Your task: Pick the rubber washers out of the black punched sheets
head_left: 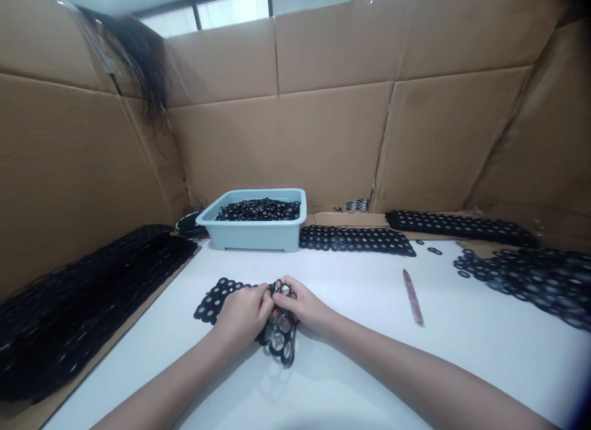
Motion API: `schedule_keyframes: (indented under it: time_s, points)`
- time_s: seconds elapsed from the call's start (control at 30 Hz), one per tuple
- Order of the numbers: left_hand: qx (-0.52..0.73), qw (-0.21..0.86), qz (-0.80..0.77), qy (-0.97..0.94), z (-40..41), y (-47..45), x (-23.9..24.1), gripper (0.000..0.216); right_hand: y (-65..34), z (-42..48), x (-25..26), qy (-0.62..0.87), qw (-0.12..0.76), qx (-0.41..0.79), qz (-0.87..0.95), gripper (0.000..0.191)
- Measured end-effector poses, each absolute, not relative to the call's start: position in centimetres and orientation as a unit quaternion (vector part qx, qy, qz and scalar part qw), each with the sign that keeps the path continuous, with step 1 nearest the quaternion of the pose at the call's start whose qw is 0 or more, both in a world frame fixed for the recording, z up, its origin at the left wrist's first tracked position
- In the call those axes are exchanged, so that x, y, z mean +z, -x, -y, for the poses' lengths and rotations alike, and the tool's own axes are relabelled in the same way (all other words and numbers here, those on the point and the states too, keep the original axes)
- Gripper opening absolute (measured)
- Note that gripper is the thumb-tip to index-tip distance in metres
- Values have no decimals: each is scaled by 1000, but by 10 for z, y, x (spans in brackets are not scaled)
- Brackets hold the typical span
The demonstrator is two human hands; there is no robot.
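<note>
A soft strip of black rings [279, 331], joined edge to edge like a net, their round centres pale. To the left, part of it lies spread on the white counter [351, 374]. The near end is bunched up, pinched by the left fingers [266, 303] and the right fingers [286, 302], and droops toward the person, crumpled and folded. I can't see the middle stretch.
</note>
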State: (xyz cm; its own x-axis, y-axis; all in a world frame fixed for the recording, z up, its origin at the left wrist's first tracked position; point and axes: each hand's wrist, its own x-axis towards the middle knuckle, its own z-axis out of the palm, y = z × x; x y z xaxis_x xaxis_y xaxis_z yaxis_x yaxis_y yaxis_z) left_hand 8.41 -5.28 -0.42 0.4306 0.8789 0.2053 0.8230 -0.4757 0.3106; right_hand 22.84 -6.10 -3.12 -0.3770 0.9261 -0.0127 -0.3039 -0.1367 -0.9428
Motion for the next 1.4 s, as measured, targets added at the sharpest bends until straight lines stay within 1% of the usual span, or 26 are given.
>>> schedule_keyframes:
  time_s: [0.17, 0.27, 0.33, 0.4, 0.5, 0.57, 0.6, 0.7, 0.8, 1.0, 1.23, 1.4]
  points:
    - [163, 203, -456, -851, 62, -85, 0, 29, -228, 64, -32, 316, 469, 666, 487, 31]
    - [169, 279, -429, -842, 59, -84, 0, 29, -229, 64, -31, 307, 450, 677, 495, 31]
    - [174, 306, -418, -837, 52, -81, -1, 29, -230, 64, -31, 303, 435, 685, 500, 29]
    - [220, 280, -464, -811, 40, -74, -1, 30, -230, 63, -30, 313, 428, 687, 497, 27]
    - [361, 177, -593, -697, 22, -58, 1, 31, -230, 61, -30, 339, 430, 692, 470, 24]
    - [400, 123, -619, -665, 18, -51, 2, 30, -231, 60, -30, 350, 429, 698, 455, 24]
    - [376, 117, -613, -685, 19, -51, 2, 29, -231, 59, -30, 354, 427, 698, 453, 23]
    - [238, 115, -557, -787, 34, -63, -3, 29, -229, 59, -32, 357, 444, 684, 455, 26]
    - [159, 107, -524, -830, 50, -76, -6, 30, -228, 59, -33, 361, 476, 671, 440, 28]
    - [143, 96, -528, -832, 55, -73, -3, 31, -231, 59, -31, 331, 509, 673, 423, 28]
    - [140, 90, -531, -831, 53, -74, -5, 30, -232, 62, -33, 302, 489, 681, 454, 39]
    - [141, 77, -557, -815, 49, -70, -5, 30, -230, 61, -32, 309, 494, 699, 414, 40]
